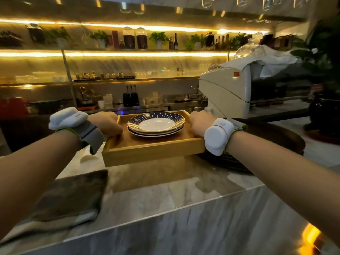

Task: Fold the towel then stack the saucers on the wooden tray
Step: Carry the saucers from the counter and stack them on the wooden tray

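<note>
A wooden tray (pixel 154 153) is held above the marble counter, casting a shadow beneath it. My left hand (pixel 106 124) grips its left rim and my right hand (pixel 199 124) grips its right rim. On the tray sits a stack of saucers (pixel 156 124) with dark blue patterned rims and white centres. A folded brown towel (pixel 71 196) lies flat on the counter at the near left, partly hidden by my left forearm.
A dark round tray or mat (pixel 257 150) lies on the marble counter (pixel 184 190) under my right wrist. A white espresso machine (pixel 230 92) draped with a cloth stands at the back right. A potted plant (pixel 323 107) is at far right. Shelves of bottles fill the background.
</note>
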Available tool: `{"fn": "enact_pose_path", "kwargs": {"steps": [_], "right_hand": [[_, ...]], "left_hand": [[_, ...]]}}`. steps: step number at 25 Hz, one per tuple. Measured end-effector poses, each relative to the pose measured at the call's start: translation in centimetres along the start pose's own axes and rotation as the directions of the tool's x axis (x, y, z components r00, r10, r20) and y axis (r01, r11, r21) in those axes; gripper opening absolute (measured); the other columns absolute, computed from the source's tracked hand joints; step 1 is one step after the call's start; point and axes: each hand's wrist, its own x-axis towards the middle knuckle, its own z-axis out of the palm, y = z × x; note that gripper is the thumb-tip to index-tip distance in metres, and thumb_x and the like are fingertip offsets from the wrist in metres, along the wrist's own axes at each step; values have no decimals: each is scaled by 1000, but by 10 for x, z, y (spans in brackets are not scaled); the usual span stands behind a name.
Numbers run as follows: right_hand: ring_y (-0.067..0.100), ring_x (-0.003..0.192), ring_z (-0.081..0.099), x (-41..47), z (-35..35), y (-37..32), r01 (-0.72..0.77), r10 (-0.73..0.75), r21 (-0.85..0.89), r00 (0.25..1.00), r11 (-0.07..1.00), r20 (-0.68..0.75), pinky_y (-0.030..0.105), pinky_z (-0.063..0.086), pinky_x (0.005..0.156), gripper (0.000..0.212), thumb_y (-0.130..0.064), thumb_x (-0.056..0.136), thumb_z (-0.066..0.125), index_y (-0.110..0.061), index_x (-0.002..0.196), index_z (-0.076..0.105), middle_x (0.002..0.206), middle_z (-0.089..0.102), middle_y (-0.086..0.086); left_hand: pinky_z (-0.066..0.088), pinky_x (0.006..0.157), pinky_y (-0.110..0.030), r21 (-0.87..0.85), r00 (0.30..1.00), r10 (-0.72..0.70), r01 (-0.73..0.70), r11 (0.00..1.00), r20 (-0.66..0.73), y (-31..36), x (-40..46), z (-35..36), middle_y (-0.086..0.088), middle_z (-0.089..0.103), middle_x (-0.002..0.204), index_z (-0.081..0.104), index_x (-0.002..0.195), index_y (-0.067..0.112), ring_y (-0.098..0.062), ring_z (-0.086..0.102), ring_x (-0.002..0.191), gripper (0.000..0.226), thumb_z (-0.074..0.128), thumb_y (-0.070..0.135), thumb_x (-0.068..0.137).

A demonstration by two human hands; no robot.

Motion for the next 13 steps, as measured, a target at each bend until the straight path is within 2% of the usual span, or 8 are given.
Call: {"fn": "enact_pose_path", "kwargs": {"steps": [4, 8, 13], "right_hand": [[27, 108, 57, 12, -6, 43, -40, 39, -15, 999, 999, -26, 36, 46, 96, 28, -19, 94, 51, -7, 119, 53, 119, 61, 13], [27, 110, 57, 18, -11, 104, -66, 66, -33, 998, 997, -12, 33, 47, 91, 32, -17, 94, 52, -7, 125, 52, 124, 59, 13], [28, 114, 55, 24, -18, 183, -81, 83, -40, 996, 996, 37, 30, 44, 88, 29, -16, 97, 45, -3, 122, 53, 126, 57, 15]], "left_hand": [[43, 76, -29, 1, 1000, 25, -25, 1000, 10, 44, 11, 2, -5, 53, 84, 55, 115, 7, -20, 53, 89, 32, 59, 22, 88], [42, 74, -29, 3, 999, 52, -52, 999, 12, 108, 22, 25, -2, 50, 74, 57, 113, 8, -19, 53, 87, 29, 59, 22, 87], [43, 64, -26, -67, 997, 71, -69, 995, 26, 186, 35, 54, -2, 48, 72, 55, 106, 11, -14, 50, 68, 22, 60, 21, 87]]}}
